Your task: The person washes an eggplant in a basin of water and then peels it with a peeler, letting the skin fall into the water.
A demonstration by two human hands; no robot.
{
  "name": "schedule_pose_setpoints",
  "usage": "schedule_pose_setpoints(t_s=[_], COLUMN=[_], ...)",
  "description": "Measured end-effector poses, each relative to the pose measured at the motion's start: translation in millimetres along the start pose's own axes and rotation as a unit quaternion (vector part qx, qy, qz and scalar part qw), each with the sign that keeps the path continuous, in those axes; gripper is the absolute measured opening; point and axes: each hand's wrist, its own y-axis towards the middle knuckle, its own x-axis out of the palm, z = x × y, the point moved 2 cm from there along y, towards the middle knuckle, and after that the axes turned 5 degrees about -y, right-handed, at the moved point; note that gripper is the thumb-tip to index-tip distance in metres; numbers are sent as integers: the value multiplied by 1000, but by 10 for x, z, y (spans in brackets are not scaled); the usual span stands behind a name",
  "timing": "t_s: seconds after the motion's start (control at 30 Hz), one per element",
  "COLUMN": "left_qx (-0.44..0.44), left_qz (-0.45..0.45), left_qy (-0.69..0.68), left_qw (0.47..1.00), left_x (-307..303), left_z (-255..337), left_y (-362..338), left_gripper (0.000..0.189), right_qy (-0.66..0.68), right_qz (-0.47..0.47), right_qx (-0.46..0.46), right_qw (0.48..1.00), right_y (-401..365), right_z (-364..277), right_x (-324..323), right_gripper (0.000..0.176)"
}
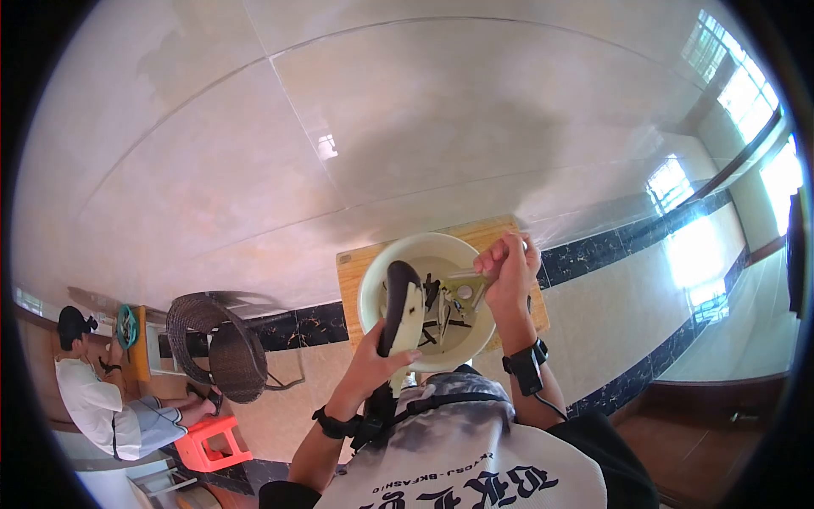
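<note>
My left hand [374, 363] is wrapped round a long dark-and-cream object [403, 310], which stands tilted over the left part of a white basin [370, 284]. At the basin's right rim is my right hand [509, 267], its fingers closed; a pale, thin item shows beside them, too small to name. Inside the basin lie several small black pieces [432, 291] and some light-coloured parts. The basin rests on a wooden table [352, 265].
A tiled wall rises beyond the table. To the left are a brown wicker chair [239, 360], a red stool [209, 445] and a seated person [93, 390] beside a small table with a teal basket [126, 327]. Brown door at lower right [721, 420].
</note>
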Motion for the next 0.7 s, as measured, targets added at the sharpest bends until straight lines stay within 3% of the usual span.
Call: schedule_pose_setpoints(t_s=[0.1, 0.27, 0.57, 0.7], left_qx=[-31, 2, -34, -54], left_qz=[-6, -29, -41, -52], left_qy=[-58, -154, -164, -168], left_qw=[998, 988, 985, 983], left_x=[-27, 72, 36, 6], left_z=[61, 316, 168, 103], left_y=[25, 41, 142, 185], left_gripper=[66, 61, 55, 52], right_qy=[-3, -16, -129, -130], right_qz=[-18, -35, -71, -89], right_qx=[20, 55, -46, -34], right_qw=[1000, 998, 988, 987], right_y=[-75, -199, -300, -328], right_z=[118, 278, 351, 394], right_x=[-1, 38, 185, 204], right_gripper=[13, 15, 14, 16])
